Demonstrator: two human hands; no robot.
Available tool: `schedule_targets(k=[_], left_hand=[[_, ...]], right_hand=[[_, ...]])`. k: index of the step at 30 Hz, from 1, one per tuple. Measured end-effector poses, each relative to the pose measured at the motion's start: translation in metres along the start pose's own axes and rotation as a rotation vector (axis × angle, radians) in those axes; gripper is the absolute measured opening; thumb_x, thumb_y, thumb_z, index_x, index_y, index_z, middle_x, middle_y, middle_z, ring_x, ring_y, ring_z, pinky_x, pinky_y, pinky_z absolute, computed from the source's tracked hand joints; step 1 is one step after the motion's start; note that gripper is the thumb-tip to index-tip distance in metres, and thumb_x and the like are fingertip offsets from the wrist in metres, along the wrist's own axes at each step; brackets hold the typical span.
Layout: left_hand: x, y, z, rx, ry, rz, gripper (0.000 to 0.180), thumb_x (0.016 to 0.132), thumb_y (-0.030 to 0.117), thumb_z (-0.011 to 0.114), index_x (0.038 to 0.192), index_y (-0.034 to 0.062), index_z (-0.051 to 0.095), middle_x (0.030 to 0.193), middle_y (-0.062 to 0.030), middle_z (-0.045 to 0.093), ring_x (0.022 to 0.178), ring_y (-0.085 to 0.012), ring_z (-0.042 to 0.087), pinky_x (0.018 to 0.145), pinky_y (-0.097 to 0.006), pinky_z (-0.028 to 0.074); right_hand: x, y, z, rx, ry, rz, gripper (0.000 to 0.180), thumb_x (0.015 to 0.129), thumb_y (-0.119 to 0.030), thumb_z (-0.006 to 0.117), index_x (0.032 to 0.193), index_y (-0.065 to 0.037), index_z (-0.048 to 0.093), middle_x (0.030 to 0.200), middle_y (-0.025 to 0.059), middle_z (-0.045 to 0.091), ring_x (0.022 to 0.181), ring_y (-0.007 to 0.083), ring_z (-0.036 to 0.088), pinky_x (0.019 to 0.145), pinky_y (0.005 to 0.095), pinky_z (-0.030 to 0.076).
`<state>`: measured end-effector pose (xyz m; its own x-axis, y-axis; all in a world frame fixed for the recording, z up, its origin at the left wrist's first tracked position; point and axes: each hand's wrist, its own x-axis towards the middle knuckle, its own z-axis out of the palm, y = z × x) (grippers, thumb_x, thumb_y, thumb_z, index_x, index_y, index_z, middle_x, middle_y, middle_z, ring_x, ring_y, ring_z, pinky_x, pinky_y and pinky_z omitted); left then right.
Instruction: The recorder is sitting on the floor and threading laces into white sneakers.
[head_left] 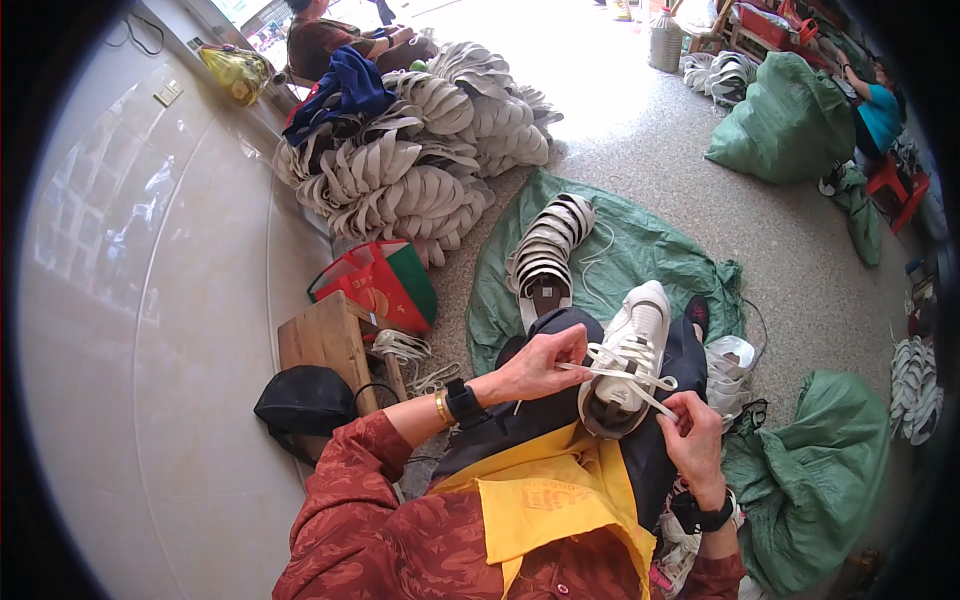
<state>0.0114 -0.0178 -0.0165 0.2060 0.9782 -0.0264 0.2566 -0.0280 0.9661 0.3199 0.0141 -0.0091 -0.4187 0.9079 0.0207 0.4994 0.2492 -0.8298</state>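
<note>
A white sneaker rests on my lap, its toe pointing away from me and its dark opening facing me. White laces run across its tongue, and a shoelace is crossed in a loose loop over the top. My left hand, beside the shoe's left edge, pinches one end of the shoelace. On the other side, my right hand pinches the other end, lower and nearer to me. The lace stretches between both hands. A yellow apron covers part of my lap.
Ahead, a curved row of nested shoe uppers lies on a green sheet. A wooden stool and red-green bag stand left. A large pile of uppers lies beyond. Green sacks sit right. Two people sit farther off.
</note>
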Motion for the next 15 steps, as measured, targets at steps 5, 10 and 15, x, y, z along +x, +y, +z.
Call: schedule_targets(k=[5, 10, 15], left_hand=[[-0.0016, 0.0, 0.0006, 0.045, 0.006, 0.031, 0.028, 0.094, 0.005, 0.074, 0.092, 0.0047, 0.046, 0.078, 0.0027, 0.045, 0.074, -0.0044, 0.041, 0.061, -0.024, 0.038], [-0.0051, 0.0004, 0.0009, 0.091, 0.026, 0.076, 0.023, 0.094, 0.004, 0.073, 0.093, 0.0038, 0.05, 0.077, -0.0003, 0.047, 0.073, -0.0066, 0.044, 0.063, -0.026, 0.042], [-0.0061, 0.0, 0.0013, 0.2, 0.044, 0.16, 0.019, 0.093, 0.002, 0.072, 0.093, 0.002, 0.053, 0.08, -0.0046, 0.054, 0.071, -0.0122, 0.053, 0.063, -0.03, 0.048]], right_hand=[[-0.0031, 0.0019, 0.0008, -0.007, 0.035, 0.009, 0.015, 0.084, 0.002, 0.075, 0.095, -0.002, 0.066, 0.074, 0.0044, 0.065, 0.056, 0.0103, 0.057, 0.053, 0.0265, 0.045], [-0.0057, 0.0056, 0.0023, 0.009, 0.042, 0.024, 0.014, 0.085, 0.002, 0.074, 0.097, -0.002, 0.066, 0.074, 0.0039, 0.065, 0.058, 0.0096, 0.057, 0.054, 0.0264, 0.045], [-0.0068, 0.002, 0.0003, 0.004, 0.061, 0.005, 0.012, 0.086, 0.002, 0.074, 0.096, -0.002, 0.067, 0.075, 0.0052, 0.066, 0.059, 0.0116, 0.059, 0.055, 0.0278, 0.046]])
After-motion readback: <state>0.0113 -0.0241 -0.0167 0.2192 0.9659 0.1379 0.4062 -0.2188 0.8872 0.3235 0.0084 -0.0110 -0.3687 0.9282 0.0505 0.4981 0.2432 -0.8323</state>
